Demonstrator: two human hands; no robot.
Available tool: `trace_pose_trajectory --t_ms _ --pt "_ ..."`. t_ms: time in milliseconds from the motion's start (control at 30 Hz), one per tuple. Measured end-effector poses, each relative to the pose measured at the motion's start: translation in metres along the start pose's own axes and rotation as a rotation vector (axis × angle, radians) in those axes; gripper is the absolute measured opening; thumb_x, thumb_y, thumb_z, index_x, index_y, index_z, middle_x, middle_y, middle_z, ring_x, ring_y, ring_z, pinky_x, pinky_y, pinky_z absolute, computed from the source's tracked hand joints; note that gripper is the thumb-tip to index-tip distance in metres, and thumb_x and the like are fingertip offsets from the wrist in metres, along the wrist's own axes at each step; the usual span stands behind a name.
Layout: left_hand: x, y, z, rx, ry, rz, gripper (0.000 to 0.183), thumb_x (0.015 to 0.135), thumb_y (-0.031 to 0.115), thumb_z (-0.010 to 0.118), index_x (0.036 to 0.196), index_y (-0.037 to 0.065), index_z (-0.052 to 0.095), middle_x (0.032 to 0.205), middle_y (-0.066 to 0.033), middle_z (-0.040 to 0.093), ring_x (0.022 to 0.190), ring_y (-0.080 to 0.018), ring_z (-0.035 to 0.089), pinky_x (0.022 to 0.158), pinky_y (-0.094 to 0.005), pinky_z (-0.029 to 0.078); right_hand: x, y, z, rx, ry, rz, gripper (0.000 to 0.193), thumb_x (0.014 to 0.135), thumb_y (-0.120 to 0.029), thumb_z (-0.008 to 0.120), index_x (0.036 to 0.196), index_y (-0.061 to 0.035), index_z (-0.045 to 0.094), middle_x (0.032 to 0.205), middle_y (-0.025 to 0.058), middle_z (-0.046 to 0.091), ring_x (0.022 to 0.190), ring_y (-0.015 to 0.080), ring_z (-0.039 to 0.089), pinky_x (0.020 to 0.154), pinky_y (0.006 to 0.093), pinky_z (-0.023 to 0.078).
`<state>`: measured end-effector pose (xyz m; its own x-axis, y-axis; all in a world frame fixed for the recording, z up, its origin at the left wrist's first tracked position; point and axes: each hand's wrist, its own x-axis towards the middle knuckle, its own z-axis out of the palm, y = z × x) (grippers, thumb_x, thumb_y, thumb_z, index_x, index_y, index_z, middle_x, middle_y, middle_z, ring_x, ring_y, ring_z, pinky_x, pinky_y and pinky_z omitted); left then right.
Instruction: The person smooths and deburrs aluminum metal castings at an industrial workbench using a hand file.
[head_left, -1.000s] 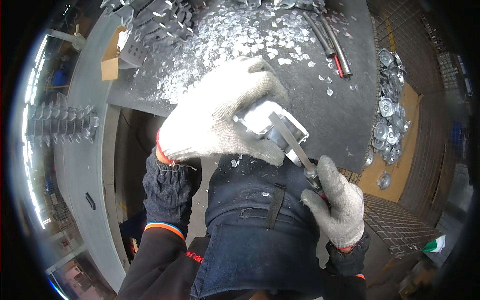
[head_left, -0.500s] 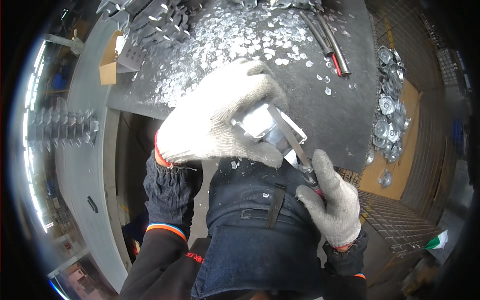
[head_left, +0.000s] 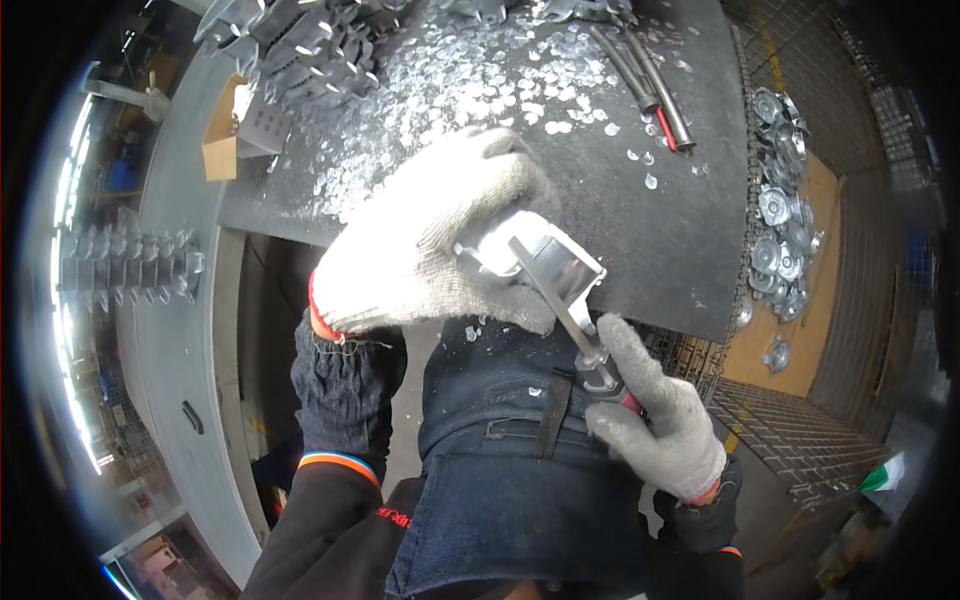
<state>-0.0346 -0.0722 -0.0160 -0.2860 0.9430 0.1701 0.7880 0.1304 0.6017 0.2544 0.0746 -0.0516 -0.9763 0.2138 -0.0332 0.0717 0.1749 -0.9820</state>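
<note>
In a white knit glove, my left hand [head_left: 440, 235] is wrapped round a shiny silver metal part [head_left: 560, 262] with a squarish, hollow end. It holds the part above my lap at the table's near edge. My right hand [head_left: 665, 420], also gloved, grips a file [head_left: 550, 295] with a flat grey blade, a dark metal collar and a reddish handle. The thumb and forefinger lie along the handle; the other fingers are hidden. The file's blade crosses the open end of the metal part, its tip near the part's upper rim. Whether it touches inside is unclear.
Small silvery flakes [head_left: 480, 90] litter the dark tabletop [head_left: 670, 240]. Grey castings [head_left: 290, 50] are heaped at the far left beside an open cardboard box [head_left: 222, 140]. Two metal rods [head_left: 660, 90] lie far right. Round metal parts [head_left: 775, 210] fill a wire-sided bin at right.
The file has shifted left and its tip now lies lower across the part. My right hand has moved slightly down and left. The metal part has tilted a little in my left hand.
</note>
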Motion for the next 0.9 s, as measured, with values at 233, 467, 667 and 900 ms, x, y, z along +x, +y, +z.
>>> trace_pose_trajectory --t_ms 233,467,667,900 --pt "-0.002 0.002 0.002 0.026 0.033 0.058 0.069 0.056 0.032 0.104 0.114 0.007 0.074 0.121 -0.0124 0.073 0.111 -0.0369 0.072 0.095 -0.0461 0.058 -0.002 -0.019 -0.007 0.286 -0.140 0.293 0.082 0.101 -0.004 0.084 0.175 -0.0053 0.046 0.164 0.0196 0.066 0.111 0.0160 0.079 0.100 0.0336 0.064" --pt "-0.003 0.004 0.003 0.052 0.037 0.085 0.061 0.059 0.026 0.101 0.109 0.007 0.073 0.116 -0.0129 0.073 0.108 -0.0367 0.072 0.093 -0.0464 0.057 -0.003 -0.020 0.000 0.113 -0.104 0.132 0.083 0.100 -0.010 0.087 0.173 -0.0058 0.048 0.153 0.0208 0.073 0.122 0.0264 0.082 0.103 0.0380 0.066" --pt "-0.003 0.013 0.003 0.052 0.071 0.047 0.053 0.061 0.021 0.098 0.105 0.008 0.073 0.113 -0.0120 0.073 0.107 -0.0367 0.072 0.092 -0.0462 0.058 0.000 -0.034 0.001 -0.092 -0.089 0.104 0.082 0.099 -0.015 0.090 0.170 -0.0073 0.052 0.133 0.0176 0.082 0.109 0.0278 0.085 0.091 0.0375 0.069" --pt "-0.001 0.009 0.002 0.056 0.023 0.090 0.065 0.065 0.041 0.100 0.119 0.013 0.079 0.120 -0.0075 0.072 0.117 -0.0348 0.071 0.096 -0.0477 0.059 0.002 -0.029 0.016 -0.099 0.032 -0.002 0.077 0.098 -0.023 0.091 0.167 -0.0113 0.058 0.117 0.0168 0.084 0.093 0.0254 0.085 0.077 0.0365 0.068"
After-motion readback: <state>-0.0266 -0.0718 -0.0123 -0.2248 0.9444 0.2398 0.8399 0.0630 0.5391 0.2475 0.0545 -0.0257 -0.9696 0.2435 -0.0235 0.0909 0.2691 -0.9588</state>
